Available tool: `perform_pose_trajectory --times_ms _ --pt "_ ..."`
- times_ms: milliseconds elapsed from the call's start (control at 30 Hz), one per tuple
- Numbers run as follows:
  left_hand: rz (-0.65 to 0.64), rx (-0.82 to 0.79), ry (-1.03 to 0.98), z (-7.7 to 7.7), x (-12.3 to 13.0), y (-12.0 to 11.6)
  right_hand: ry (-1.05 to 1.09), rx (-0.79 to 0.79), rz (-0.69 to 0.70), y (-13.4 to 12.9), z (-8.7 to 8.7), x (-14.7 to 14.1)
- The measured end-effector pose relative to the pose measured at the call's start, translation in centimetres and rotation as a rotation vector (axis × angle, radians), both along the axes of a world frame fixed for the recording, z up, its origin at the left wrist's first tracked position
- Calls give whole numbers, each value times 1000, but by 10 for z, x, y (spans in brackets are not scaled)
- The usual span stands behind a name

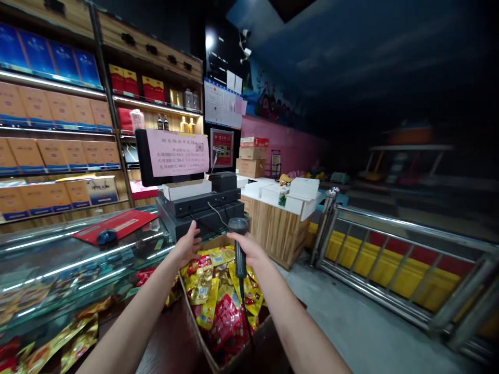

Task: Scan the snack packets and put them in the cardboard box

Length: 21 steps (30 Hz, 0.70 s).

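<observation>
A black handheld scanner (240, 259) with a cable hanging from its lower end is in my right hand (251, 248), whose fingers wrap round it just below its head. My left hand (187, 244) hovers at the left rim of an open cardboard box (194, 324), fingers spread and nothing held. Yellow, gold and red snack packets (226, 317) fill the box, below and between my two forearms. Behind my hands stands a black cash register (206, 202) with a pink printed sheet (178, 153) over its screen.
A glass counter (78, 259) on the left carries a red folder (120, 226) and a dark mouse (106, 237). Loose packets (80, 343) lie at lower left. Shelves of boxes stand behind. A metal railing (401, 223) and a wooden counter (268, 226) are to the right.
</observation>
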<state>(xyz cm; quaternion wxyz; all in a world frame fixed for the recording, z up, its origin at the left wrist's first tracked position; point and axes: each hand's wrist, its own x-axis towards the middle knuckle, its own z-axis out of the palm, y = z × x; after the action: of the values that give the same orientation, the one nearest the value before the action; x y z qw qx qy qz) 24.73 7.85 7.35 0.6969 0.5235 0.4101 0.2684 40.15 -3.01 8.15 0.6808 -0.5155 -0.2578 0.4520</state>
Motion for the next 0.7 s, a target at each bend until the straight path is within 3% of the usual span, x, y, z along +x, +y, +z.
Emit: perform_pose_trajectory --times_ms 133,267,467,700 --pt "3 3 -11 -8 -18 11 -15 -8 9 0 -8 -8" --pt "59 -6 -6 -18 -58 18 -30 -13 93 5 -14 -41" --pt "213 -44 -45 -34 -144 8 -50 -73 261 15 -27 -117" --pt "335 -44 17 -68 -252 -18 -19 -127 459 21 -68 -207"
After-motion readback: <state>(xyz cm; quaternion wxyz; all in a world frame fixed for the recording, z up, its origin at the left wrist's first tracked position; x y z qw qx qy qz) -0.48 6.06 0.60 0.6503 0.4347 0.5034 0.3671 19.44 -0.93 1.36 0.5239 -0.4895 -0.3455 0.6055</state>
